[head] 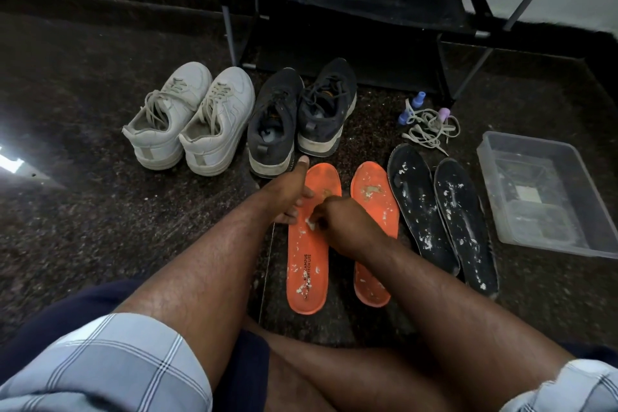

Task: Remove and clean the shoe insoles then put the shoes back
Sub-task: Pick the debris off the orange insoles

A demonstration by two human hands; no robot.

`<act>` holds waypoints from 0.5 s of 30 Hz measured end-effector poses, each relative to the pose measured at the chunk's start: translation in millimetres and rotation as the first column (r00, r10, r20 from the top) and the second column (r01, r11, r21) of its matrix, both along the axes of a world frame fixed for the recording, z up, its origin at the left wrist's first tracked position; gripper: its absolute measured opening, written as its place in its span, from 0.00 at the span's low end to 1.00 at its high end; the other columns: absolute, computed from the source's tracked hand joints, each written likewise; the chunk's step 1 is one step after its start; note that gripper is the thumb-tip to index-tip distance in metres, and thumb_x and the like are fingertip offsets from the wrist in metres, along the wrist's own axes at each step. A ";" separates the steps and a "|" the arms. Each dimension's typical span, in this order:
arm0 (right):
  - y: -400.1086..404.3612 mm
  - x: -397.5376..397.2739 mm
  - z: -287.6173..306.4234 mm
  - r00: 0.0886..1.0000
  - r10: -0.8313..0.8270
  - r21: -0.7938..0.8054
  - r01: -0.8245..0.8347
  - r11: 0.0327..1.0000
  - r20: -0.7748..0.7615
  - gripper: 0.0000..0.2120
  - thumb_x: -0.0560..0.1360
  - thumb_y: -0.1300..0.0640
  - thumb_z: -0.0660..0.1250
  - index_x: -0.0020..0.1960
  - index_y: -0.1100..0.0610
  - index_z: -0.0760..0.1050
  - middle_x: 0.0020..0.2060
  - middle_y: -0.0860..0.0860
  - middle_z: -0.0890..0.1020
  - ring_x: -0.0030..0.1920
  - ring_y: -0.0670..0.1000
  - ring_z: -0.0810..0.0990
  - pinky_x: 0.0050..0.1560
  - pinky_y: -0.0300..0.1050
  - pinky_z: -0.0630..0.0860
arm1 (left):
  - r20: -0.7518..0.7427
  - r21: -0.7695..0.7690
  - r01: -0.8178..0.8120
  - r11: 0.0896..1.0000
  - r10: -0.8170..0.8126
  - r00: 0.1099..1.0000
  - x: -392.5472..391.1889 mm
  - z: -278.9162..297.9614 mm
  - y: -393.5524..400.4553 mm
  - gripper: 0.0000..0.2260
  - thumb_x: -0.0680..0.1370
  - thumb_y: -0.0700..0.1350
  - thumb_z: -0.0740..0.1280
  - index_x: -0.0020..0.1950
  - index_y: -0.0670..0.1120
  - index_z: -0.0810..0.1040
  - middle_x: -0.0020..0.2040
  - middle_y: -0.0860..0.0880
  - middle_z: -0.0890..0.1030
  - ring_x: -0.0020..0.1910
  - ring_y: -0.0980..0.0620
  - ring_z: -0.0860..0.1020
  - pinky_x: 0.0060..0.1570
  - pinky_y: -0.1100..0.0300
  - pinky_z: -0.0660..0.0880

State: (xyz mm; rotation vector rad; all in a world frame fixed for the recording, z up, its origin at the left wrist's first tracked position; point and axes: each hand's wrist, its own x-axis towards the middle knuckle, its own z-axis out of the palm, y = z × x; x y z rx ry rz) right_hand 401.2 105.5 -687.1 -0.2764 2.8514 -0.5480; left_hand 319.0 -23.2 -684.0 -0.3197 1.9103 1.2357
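Note:
Two orange insoles lie on the dark floor, the left one (306, 264) and the right one (374, 211), both flecked with white residue. My left hand (291, 194) holds the left orange insole by its left edge, thumb raised. My right hand (334, 221) pinches a small white scrap against the middle of that insole. To the right lie two black insoles (414, 204) (468, 227), also flecked white. Behind them stand a white pair of sneakers (190, 120) and a dark pair of sneakers (301, 114).
A clear plastic tub (541, 191) sits at the right. Loose laces with small blue and pink bottles (428, 120) lie behind the black insoles. A black shoe rack (351, 3) stands against the wall. My legs fill the foreground.

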 end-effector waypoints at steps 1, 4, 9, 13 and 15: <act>-2.3 -1.6 0.3 0.999 -0.006 -0.013 0.006 1.000 -0.047 0.11 0.73 0.62 0.65 0.51 0.56 0.83 0.50 0.53 0.82 0.49 0.54 0.80 0.52 0.47 0.76 | 0.008 0.008 0.006 1.000 -0.006 1.000 -0.6 -0.9 0.2 0.40 0.78 0.72 0.44 0.61 0.42 0.80 0.52 0.44 0.78 0.44 0.46 0.77 0.51 0.52 0.77; -15.8 1.2 0.1 0.992 0.075 -0.071 -0.083 0.994 -0.103 0.10 0.75 0.65 0.65 0.53 0.62 0.82 0.51 0.52 0.80 0.50 0.51 0.79 0.50 0.37 0.73 | 0.038 0.041 0.000 0.999 -0.001 0.999 -2.2 -3.7 1.3 0.40 0.78 0.72 0.45 0.59 0.42 0.80 0.52 0.43 0.80 0.44 0.46 0.78 0.48 0.55 0.76; -24.9 7.8 -2.9 0.979 0.200 0.081 -0.195 0.977 -0.051 0.13 0.76 0.62 0.62 0.57 0.58 0.81 0.55 0.56 0.81 0.55 0.58 0.78 0.53 0.50 0.75 | 0.018 0.018 -0.003 1.000 0.003 1.000 -3.9 -4.6 2.9 0.39 0.78 0.72 0.46 0.60 0.42 0.80 0.51 0.44 0.79 0.46 0.46 0.77 0.47 0.54 0.74; -19.1 4.4 -3.2 0.986 0.128 0.094 -0.118 0.989 -0.105 0.14 0.76 0.58 0.62 0.57 0.56 0.81 0.53 0.56 0.81 0.51 0.60 0.79 0.47 0.52 0.78 | 0.014 0.040 -0.005 0.999 0.005 1.000 -4.8 -7.0 3.5 0.38 0.78 0.72 0.47 0.57 0.42 0.81 0.49 0.44 0.81 0.45 0.46 0.79 0.53 0.51 0.78; -19.6 4.1 -5.6 0.987 0.122 0.110 -0.110 0.988 -0.109 0.14 0.76 0.58 0.61 0.57 0.56 0.81 0.53 0.56 0.81 0.51 0.60 0.79 0.47 0.52 0.77 | 0.014 0.039 -0.011 0.999 0.011 1.000 -5.4 -9.2 3.0 0.38 0.78 0.72 0.47 0.57 0.42 0.81 0.50 0.43 0.81 0.48 0.45 0.79 0.55 0.50 0.78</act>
